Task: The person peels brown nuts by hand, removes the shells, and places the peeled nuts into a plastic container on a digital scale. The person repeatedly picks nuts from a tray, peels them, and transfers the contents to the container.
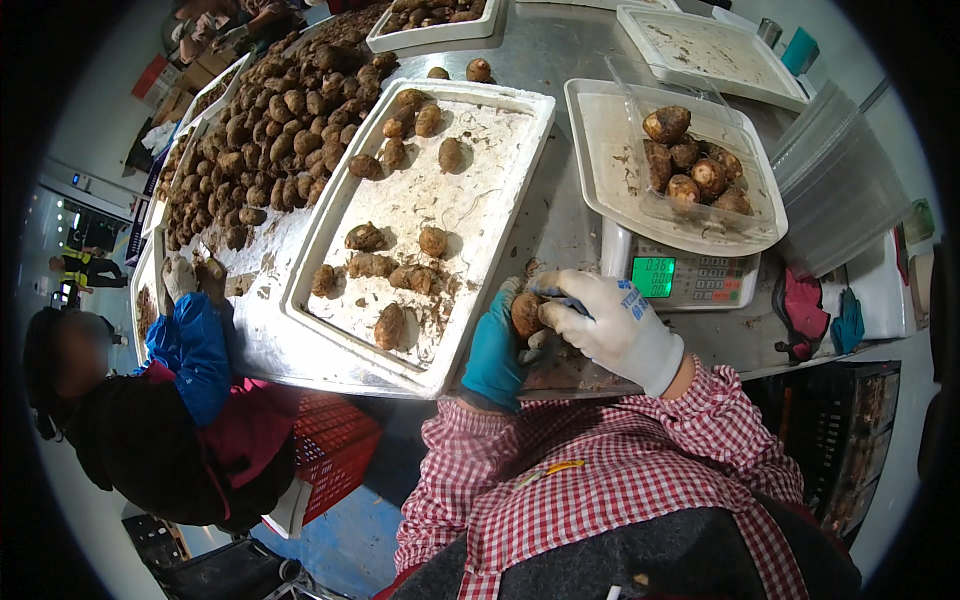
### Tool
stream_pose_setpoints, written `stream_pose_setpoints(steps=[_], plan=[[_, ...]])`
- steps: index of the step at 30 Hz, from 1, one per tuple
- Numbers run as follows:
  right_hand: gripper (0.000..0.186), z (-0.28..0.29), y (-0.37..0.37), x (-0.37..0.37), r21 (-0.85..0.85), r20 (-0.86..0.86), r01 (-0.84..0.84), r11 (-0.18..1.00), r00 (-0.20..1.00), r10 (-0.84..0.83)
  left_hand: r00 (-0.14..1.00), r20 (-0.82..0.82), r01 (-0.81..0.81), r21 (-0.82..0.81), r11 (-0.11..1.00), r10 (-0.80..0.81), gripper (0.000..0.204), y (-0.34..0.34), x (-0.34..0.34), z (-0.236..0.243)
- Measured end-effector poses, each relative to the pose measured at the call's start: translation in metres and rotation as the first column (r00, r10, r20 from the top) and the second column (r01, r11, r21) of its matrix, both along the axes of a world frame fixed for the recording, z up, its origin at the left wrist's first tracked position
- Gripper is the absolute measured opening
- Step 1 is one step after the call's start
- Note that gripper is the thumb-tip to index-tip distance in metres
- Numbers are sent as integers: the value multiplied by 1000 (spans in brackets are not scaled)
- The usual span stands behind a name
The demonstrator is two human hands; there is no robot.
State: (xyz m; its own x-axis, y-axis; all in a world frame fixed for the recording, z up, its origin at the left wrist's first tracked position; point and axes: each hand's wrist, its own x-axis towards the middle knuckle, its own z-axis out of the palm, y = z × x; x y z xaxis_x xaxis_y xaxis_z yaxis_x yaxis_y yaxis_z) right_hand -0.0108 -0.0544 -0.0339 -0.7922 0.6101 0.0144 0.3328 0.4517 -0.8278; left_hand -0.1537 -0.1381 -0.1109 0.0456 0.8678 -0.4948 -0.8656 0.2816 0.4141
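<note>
My left hand (490, 358), in a teal and white glove, is wrapped round a brown taro root (525, 314) at the table's front edge. My right hand (622, 335), in a white glove, has its thumb and fingers closed against the same taro's right side. To the left, several loose taro roots (412, 278) lie in a white foam tray (484, 250). Beyond my right hand stands a scale (710, 283) with a lit green display. A pale pan (605, 190) sits on it, bearing a clear plastic box with several taro roots (684, 188).
A big heap of taro roots (290, 120) covers the table's far left. Stacked clear plastic boxes (840, 185) stand right of the scale, near pink-and-black and blue gloves (803, 312). At left is a co-worker (130, 430) in blue sleeves, by a red crate (335, 445). Another foam tray (712, 55) lies far right.
</note>
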Motion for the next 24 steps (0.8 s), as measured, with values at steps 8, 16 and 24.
stream_pose_setpoints(steps=[8,16,24], plan=[[20,-12,3,8,227,33,-213,950,977,212,627,-779,-3,-16,1000,-10,36,-7,-10,0],[14,-21,3,14,485,10,-314,816,935,354,532,-835,76,-116,990,-138,50,-4,-10,9],[10,-16,-4,1,-100,-39,-50,994,998,46,636,-769,19,-60,998,-59,42,-9,-10,-11]])
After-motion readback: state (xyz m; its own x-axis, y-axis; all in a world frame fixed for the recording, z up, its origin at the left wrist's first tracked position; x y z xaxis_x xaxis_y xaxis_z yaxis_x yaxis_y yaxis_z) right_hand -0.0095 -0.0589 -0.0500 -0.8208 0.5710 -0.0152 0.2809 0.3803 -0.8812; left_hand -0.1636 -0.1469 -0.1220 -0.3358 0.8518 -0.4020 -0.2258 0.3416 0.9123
